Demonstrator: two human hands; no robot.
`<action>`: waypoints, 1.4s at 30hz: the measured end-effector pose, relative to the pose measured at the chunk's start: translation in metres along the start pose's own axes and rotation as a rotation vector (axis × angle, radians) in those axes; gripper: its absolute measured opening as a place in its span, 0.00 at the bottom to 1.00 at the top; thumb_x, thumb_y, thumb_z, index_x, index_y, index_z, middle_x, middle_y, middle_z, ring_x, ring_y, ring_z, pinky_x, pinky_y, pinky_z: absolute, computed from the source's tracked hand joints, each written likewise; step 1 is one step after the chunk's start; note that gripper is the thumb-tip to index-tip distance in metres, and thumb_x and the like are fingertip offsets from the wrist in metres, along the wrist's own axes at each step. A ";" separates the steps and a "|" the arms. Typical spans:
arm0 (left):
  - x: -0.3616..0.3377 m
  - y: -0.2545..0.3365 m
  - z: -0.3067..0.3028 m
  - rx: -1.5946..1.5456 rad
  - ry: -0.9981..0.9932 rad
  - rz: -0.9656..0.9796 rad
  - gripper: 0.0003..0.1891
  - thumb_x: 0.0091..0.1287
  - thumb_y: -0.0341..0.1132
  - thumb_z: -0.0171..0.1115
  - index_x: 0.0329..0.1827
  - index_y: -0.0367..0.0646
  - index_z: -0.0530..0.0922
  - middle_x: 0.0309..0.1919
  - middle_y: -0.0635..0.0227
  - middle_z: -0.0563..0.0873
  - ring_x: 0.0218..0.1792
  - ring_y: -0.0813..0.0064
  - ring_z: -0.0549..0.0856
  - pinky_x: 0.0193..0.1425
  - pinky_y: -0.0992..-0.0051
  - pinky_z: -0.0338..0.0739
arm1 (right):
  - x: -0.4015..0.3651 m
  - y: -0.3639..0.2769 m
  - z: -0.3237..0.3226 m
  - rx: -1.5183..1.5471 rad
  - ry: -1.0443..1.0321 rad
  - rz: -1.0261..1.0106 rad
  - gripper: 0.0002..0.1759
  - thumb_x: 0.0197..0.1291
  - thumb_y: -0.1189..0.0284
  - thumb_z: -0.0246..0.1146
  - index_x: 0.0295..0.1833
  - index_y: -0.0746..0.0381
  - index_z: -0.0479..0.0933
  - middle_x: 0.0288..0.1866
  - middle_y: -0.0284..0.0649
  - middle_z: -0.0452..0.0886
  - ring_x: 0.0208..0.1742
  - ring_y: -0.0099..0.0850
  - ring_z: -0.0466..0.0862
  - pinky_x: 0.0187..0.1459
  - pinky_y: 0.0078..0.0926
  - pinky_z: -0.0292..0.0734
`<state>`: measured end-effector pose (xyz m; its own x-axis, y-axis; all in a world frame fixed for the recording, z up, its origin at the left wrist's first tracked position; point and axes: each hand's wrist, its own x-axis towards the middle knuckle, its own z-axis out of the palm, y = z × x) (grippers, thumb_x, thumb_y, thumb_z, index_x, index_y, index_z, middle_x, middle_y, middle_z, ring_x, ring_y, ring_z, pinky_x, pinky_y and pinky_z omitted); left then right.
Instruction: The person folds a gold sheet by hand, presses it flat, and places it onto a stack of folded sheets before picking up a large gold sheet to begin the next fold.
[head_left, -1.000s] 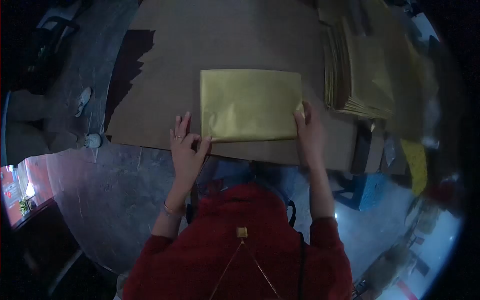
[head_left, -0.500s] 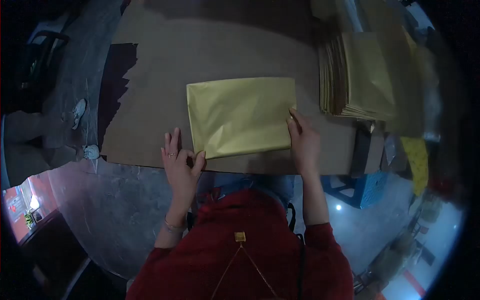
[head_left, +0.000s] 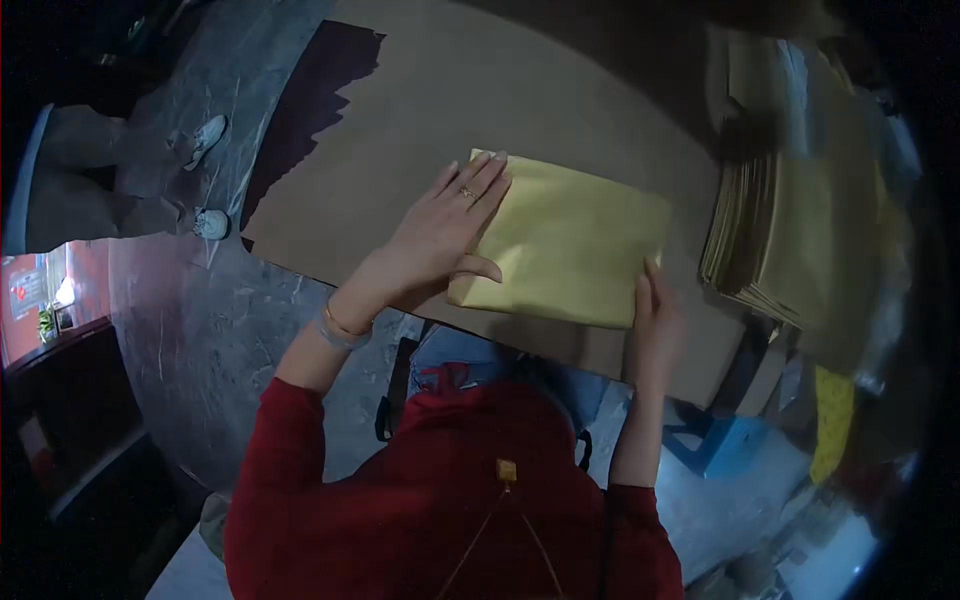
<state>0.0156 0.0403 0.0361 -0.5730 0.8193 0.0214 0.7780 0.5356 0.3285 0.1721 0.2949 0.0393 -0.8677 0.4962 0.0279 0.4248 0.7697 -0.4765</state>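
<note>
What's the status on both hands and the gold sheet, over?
Left hand open, flat on left end of gold sheet. Right hand at its near right corner, grip unclear. Stack of sheets apart at right.

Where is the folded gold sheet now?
Head view, centre: the folded gold sheet lies on brown cardboard, left hand on its left end, right hand at its right edge, a gold stack to its right.

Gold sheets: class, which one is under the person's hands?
The single gold sheet lying alone on the brown cardboard: left hand flat on its left end, right hand at its right edge. The others sit in a stack.
</note>
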 end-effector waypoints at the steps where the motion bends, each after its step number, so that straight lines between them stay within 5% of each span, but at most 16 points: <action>1: 0.000 -0.002 0.003 -0.011 -0.026 -0.025 0.54 0.47 0.66 0.63 0.72 0.39 0.56 0.74 0.57 0.55 0.74 0.60 0.54 0.75 0.57 0.51 | 0.000 0.004 0.002 0.003 -0.002 -0.007 0.16 0.67 0.67 0.57 0.58 0.56 0.78 0.47 0.48 0.81 0.44 0.42 0.82 0.43 0.34 0.77; 10: -0.005 -0.004 0.005 -0.019 -0.015 -0.069 0.56 0.44 0.67 0.65 0.73 0.44 0.56 0.74 0.60 0.55 0.74 0.60 0.55 0.75 0.56 0.52 | 0.000 0.011 0.007 0.017 -0.081 0.128 0.17 0.66 0.65 0.58 0.59 0.54 0.77 0.43 0.46 0.78 0.43 0.41 0.81 0.42 0.34 0.76; 16: -0.004 -0.002 0.002 -0.039 -0.059 -0.085 0.56 0.45 0.67 0.64 0.75 0.46 0.54 0.75 0.60 0.53 0.75 0.57 0.53 0.75 0.55 0.51 | -0.002 0.018 0.012 0.018 0.040 -0.030 0.16 0.66 0.65 0.58 0.58 0.53 0.78 0.44 0.47 0.79 0.43 0.43 0.81 0.41 0.36 0.75; 17: -0.004 -0.001 0.001 -0.036 -0.062 -0.090 0.56 0.45 0.67 0.64 0.75 0.46 0.54 0.75 0.59 0.53 0.75 0.56 0.53 0.75 0.55 0.51 | -0.002 0.016 0.009 -0.005 -0.052 0.091 0.16 0.65 0.66 0.59 0.58 0.52 0.78 0.43 0.48 0.78 0.42 0.43 0.81 0.40 0.36 0.75; 24: -0.006 -0.002 0.003 -0.019 -0.021 -0.072 0.54 0.46 0.67 0.64 0.72 0.43 0.58 0.73 0.57 0.56 0.74 0.57 0.55 0.74 0.53 0.53 | -0.001 0.007 0.003 -0.013 -0.020 0.046 0.17 0.66 0.65 0.57 0.60 0.51 0.77 0.38 0.50 0.75 0.38 0.46 0.79 0.38 0.38 0.74; 33: -0.003 -0.001 0.002 -0.006 -0.050 -0.082 0.55 0.45 0.66 0.66 0.72 0.42 0.57 0.73 0.57 0.56 0.73 0.57 0.56 0.73 0.51 0.53 | -0.003 0.008 0.006 -0.060 -0.016 0.128 0.17 0.66 0.62 0.58 0.60 0.46 0.75 0.44 0.44 0.76 0.43 0.43 0.79 0.40 0.38 0.76; 35: -0.004 -0.001 0.002 -0.002 -0.054 -0.078 0.55 0.44 0.65 0.67 0.72 0.42 0.57 0.73 0.57 0.56 0.73 0.57 0.56 0.73 0.51 0.53 | 0.003 0.002 0.003 -0.284 0.004 0.085 0.18 0.65 0.62 0.58 0.60 0.46 0.75 0.47 0.44 0.75 0.46 0.44 0.78 0.40 0.41 0.76; 41: -0.001 0.004 -0.001 -0.010 -0.050 -0.114 0.56 0.41 0.62 0.70 0.73 0.44 0.57 0.73 0.58 0.58 0.74 0.59 0.56 0.73 0.53 0.54 | 0.017 -0.015 0.006 -0.258 -0.011 -0.004 0.20 0.63 0.68 0.57 0.62 0.52 0.72 0.56 0.40 0.73 0.58 0.39 0.73 0.59 0.44 0.65; 42: -0.001 0.004 -0.001 -0.012 -0.052 -0.108 0.56 0.41 0.62 0.70 0.73 0.44 0.57 0.73 0.58 0.58 0.74 0.59 0.56 0.73 0.53 0.54 | 0.022 -0.017 0.013 -0.255 -0.007 -0.167 0.21 0.65 0.65 0.54 0.63 0.54 0.70 0.62 0.41 0.69 0.64 0.41 0.68 0.63 0.47 0.61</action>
<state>0.0188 0.0412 0.0384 -0.6387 0.7668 -0.0637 0.7092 0.6187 0.3380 0.1422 0.2875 0.0371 -0.9323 0.3526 0.0808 0.3267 0.9167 -0.2302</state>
